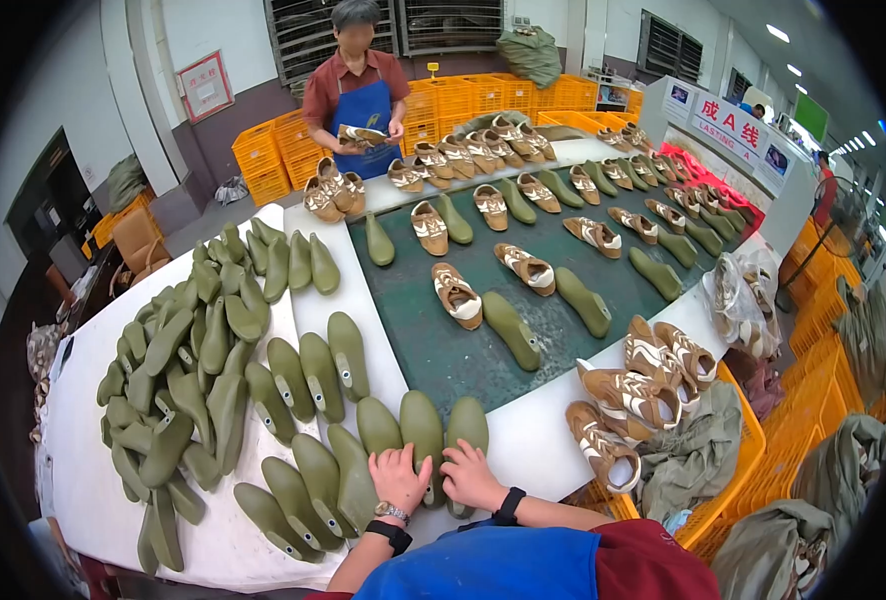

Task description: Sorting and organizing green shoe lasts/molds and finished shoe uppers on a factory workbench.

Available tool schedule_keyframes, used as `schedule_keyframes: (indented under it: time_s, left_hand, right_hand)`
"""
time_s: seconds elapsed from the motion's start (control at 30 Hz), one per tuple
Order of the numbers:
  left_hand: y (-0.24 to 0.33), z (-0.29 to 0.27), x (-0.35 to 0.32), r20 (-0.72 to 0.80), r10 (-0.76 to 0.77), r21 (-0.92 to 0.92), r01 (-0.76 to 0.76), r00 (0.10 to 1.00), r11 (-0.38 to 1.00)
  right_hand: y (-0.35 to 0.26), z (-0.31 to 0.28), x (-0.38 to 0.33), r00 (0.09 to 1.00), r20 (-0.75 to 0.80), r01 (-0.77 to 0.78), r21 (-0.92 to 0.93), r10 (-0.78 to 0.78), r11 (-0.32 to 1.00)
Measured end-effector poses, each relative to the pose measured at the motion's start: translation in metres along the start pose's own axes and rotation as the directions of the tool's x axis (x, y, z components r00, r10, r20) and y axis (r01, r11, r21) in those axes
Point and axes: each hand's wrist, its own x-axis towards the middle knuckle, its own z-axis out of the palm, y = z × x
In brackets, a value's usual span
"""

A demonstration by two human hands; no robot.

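Observation:
My left hand (399,475) and my right hand (470,476) rest side by side, palms down, on olive-green shoe lasts (422,428) lined up at the near edge of the white table (543,440). Fingers are spread and curl around nothing. Just past my hands a dark green conveyor belt (443,350) carries brown-and-white shoes (457,295), each paired with a single green last (511,328). Both wrists wear black bands, and the left also has a watch.
A big heap of green lasts (188,380) covers the table on my left. More finished shoes (643,390) pile at my right above an orange crate (738,480) with cloth. A person in a blue apron (361,95) handles a shoe at the belt's far end. Orange crates stand behind.

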Motion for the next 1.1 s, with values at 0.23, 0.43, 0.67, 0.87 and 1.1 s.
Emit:
schedule_keyframes:
  time_s: [0.23,0.43,0.67,0.87,1.1]
  left_hand:
    - [0.0019,-0.0021,0.0007,0.010,0.014,0.007,-0.014,1.000,1.000]
    - [0.0002,-0.0002,-0.0018,0.022,0.008,0.034,-0.009,1.000,0.999]
    - [0.0010,-0.0006,0.0003,0.030,0.012,0.056,-0.014,0.999,0.998]
    - [0.0002,-0.0008,-0.0004,0.030,0.003,0.047,-0.004,1.000,0.999]
    - [0.0001,-0.0007,-0.0005,0.034,-0.007,0.031,0.006,0.999,0.999]
  right_hand:
    - [-0.0016,-0.0032,-0.0012,1.000,0.002,-0.009,0.019,0.009,1.000]
    - [0.0003,0.0020,-0.0026,1.000,-0.009,-0.013,0.035,0.014,0.999]
    - [0.0029,0.0036,-0.0013,1.000,-0.028,-0.005,0.037,0.006,0.999]
    - [0.0026,0.0040,-0.0014,0.999,-0.035,0.004,0.033,-0.003,0.999]
    - [0.0036,0.0054,-0.0012,0.999,-0.040,0.007,0.032,-0.006,0.999]
